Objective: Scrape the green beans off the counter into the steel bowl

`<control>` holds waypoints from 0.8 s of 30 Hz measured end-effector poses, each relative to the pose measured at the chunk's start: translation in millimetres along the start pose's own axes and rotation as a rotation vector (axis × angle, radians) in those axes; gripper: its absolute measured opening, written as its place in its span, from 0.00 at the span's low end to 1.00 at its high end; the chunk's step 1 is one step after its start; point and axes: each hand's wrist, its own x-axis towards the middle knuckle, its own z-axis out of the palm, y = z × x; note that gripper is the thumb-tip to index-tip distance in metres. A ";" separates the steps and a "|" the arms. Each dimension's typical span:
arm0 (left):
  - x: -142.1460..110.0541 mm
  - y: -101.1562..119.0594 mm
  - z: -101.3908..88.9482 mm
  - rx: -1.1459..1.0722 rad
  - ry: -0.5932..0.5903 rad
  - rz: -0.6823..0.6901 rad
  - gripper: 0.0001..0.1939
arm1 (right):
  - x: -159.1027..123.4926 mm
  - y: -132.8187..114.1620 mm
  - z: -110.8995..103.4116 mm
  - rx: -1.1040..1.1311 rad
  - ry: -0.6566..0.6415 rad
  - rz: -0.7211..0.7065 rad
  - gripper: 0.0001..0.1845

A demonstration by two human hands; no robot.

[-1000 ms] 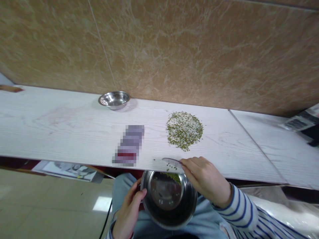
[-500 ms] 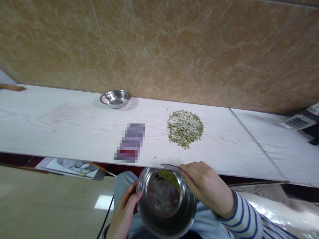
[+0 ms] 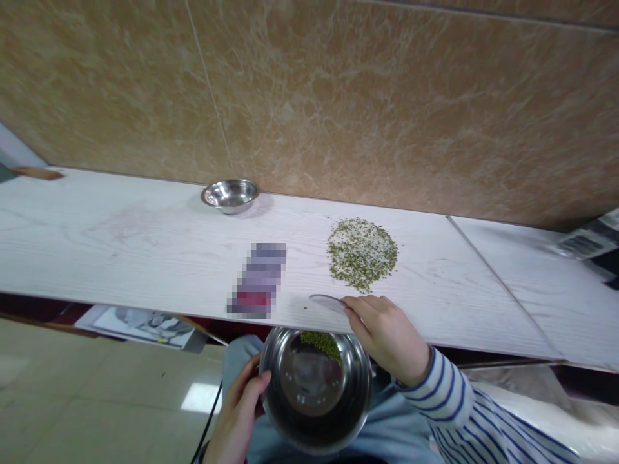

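My left hand [image 3: 236,412] grips the rim of a stainless steel bowl [image 3: 290,419], which is tilted toward me just below the table's front edge. A clump of green mung beans [image 3: 322,345] lies against the bowl's inner wall near the far rim. My right hand [image 3: 387,335] pinches a thin grey scraper [image 3: 329,303], whose blade rests on the table near the edge, above the bowl. A flat pile of mung beans [image 3: 362,254] lies on the table just beyond the scraper, with a few stray beans near it.
A white wood-grain table [image 3: 145,251] runs across the view, backed by a tan marble-pattern wall [image 3: 387,109]. On it are a small steel bowl [image 3: 230,196] and a pixelated flat object [image 3: 256,280]. A black cable [image 3: 207,419] hangs down at lower left.
The bowl has shifted left, and more beans lie in it than a second ago. My right hand and the scraper have moved slightly left.
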 end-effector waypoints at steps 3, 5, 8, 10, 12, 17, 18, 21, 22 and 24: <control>-0.2 2.4 -1.3 0.000 0.018 -0.003 0.29 | 5.8 -5.2 1.2 0.002 -0.034 -0.017 0.11; 0.0 1.6 -2.9 -0.011 0.035 0.002 0.28 | 6.5 -8.3 0.5 0.010 -0.045 -0.034 0.11; 0.3 -1.1 -5.1 -0.026 0.035 0.027 0.26 | 5.1 -11.6 -1.5 0.023 -0.055 -0.062 0.11; 0.0 -1.8 -5.6 -0.028 0.021 0.036 0.25 | 3.6 -12.8 -2.8 0.028 -0.060 -0.079 0.10; -0.5 -0.8 -5.4 -0.030 0.013 0.042 0.24 | 2.4 -12.7 -3.8 0.035 -0.061 -0.091 0.10; 0.6 3.2 -4.8 -0.043 0.017 0.041 0.25 | 5.5 -6.4 -2.9 0.037 -0.029 -0.046 0.11; 0.9 3.3 -4.9 -0.049 0.032 0.034 0.25 | 7.3 -5.2 -2.1 0.028 -0.029 -0.025 0.12; 1.1 2.7 -5.5 -0.064 0.064 0.022 0.25 | 12.1 -4.9 0.3 0.007 -0.057 0.004 0.12; 0.7 2.3 -5.9 -0.068 0.058 0.027 0.25 | 12.9 -5.9 0.8 0.007 -0.069 -0.001 0.12; -0.2 1.7 -6.8 -0.065 0.052 0.028 0.26 | 12.9 -9.0 1.0 0.015 -0.084 -0.029 0.11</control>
